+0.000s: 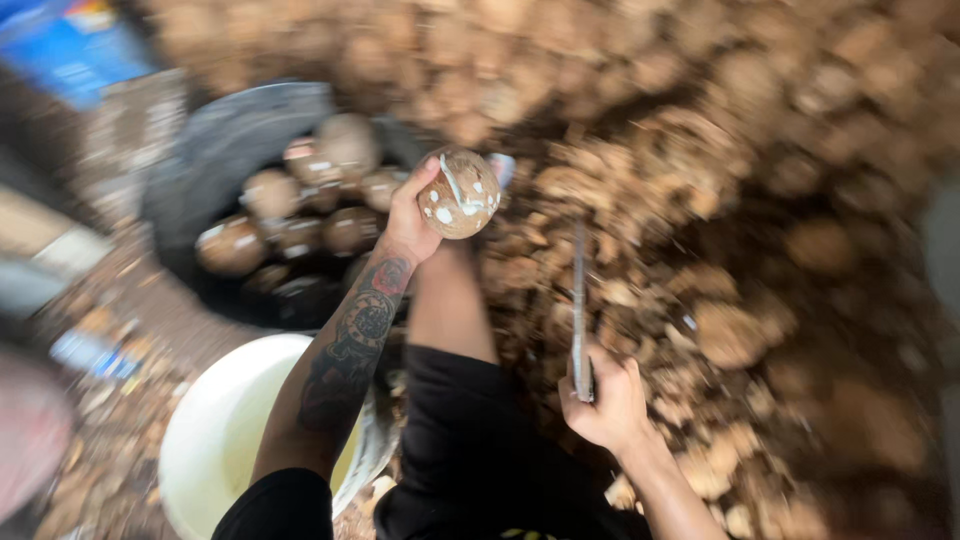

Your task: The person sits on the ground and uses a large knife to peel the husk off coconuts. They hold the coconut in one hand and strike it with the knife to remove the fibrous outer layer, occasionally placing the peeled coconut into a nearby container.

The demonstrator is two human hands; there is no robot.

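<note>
Nearest, one white bucket [215,430]. The right hand [605,400] is closed round one long knife [579,300], blade pointing away. Beyond, the left hand [412,220] cups one husked coconut [458,194] from its side: probably hard, fairly heavy, rough enough to grip. Farther, roughly nine coconuts fill a dark tub [225,150].

Motion blur smears the husk pile [700,200]; white bucket [215,440] cut off below.
</note>
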